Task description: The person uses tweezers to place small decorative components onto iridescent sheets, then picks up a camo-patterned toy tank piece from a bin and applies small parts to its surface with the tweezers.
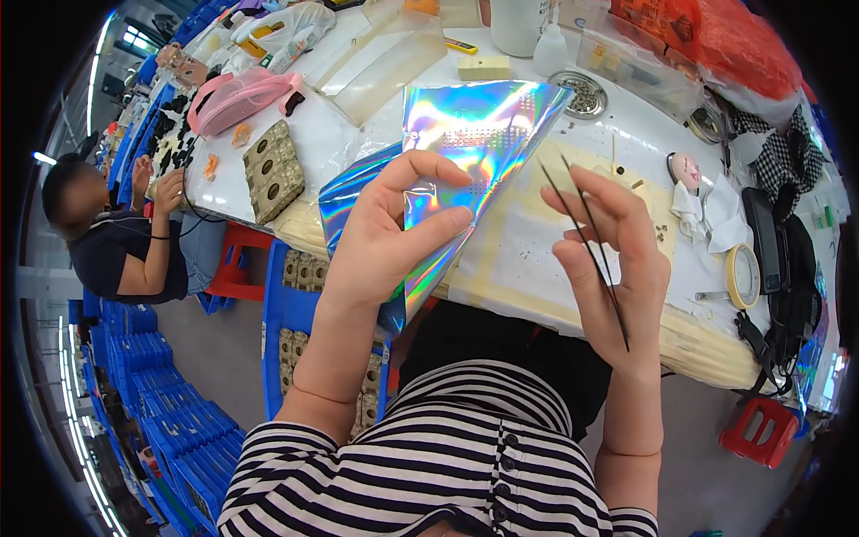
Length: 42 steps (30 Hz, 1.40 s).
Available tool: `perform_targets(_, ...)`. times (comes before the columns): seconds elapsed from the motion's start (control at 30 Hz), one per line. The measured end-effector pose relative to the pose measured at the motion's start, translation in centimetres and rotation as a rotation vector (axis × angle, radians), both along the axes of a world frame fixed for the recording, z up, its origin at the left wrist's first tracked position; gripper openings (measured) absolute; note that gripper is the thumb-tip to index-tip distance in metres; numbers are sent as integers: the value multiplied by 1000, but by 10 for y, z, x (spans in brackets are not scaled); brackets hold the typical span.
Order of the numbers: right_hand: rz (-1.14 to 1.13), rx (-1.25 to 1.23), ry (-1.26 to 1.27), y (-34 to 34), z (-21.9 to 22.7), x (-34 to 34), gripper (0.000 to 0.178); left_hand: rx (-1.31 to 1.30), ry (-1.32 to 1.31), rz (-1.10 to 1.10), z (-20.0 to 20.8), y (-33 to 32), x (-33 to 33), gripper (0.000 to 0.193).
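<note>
Left hand pinching foil sheet, silver, rainbow-sheened, rows of small dots, right hand holding black tweezers, slightly parted

The sheet looks glossy, the tweezers matt

Black-white striped top, short sleeves, dark buttons

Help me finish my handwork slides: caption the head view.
Left hand holding an iridescent sheet, right hand holding dark tweezers, over a cluttered white worktable.
</note>
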State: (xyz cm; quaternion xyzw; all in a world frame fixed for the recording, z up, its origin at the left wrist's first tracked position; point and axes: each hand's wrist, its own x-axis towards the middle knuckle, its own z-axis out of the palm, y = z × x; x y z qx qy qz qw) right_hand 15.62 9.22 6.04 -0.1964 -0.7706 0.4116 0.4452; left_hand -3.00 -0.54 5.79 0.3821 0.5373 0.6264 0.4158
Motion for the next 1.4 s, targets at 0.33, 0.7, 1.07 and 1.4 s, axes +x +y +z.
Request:
perform_targets(0.33,13,15,-28,6,-28,21,24,-62,55,-154,-14,10,10,23)
perform_targets(0.7,64,38,-44,17,-27,15,22,-123,-68,-132,-14,12,10,24)
perform_targets(1.07,76,59,-66,17,-25,15,21,-127,-98,-147,-11,14,10,25)
perform_targets(1.4,59,70,-83,17,-26,18,21,-117,-63,-136,-16,15,9,24)
